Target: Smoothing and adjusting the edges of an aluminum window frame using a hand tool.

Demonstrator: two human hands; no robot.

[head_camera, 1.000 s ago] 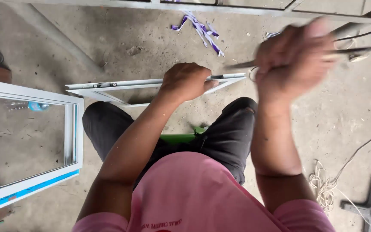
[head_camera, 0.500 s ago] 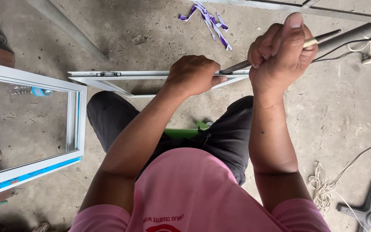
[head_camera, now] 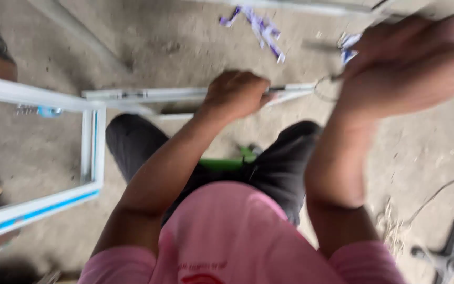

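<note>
The concrete floor (head_camera: 185, 37) fills most of your view, grey and dusty. On it, at your left, lies a white frame (head_camera: 93, 142) with a blue strip along its lower rail, one corner of it close beside your left knee. You are seated low over a green stool (head_camera: 222, 164), of which only a sliver shows between your dark trouser legs, with your pink shirt (head_camera: 227, 242) filling the bottom of the view.

Across your knees runs a long pale metal bar (head_camera: 148, 95), lying roughly level from the frame's side towards your right. Your left hand (head_camera: 236, 94) is clenched around this bar near its right end, knuckles up, pinning it in place. Your right hand (head_camera: 411, 66) is raised higher and to the right, beyond the bar's end (it is heavily blurred, so I cannot tell whether its fingers are curled on anything or loose).

Farther off on the floor, above the bar, lie scraps of purple and white tape (head_camera: 258, 26). At your right a thin dark cable (head_camera: 447, 184) trails over the concrete, and a black cross-shaped base (head_camera: 447, 257) sits at the lower right corner.
</note>
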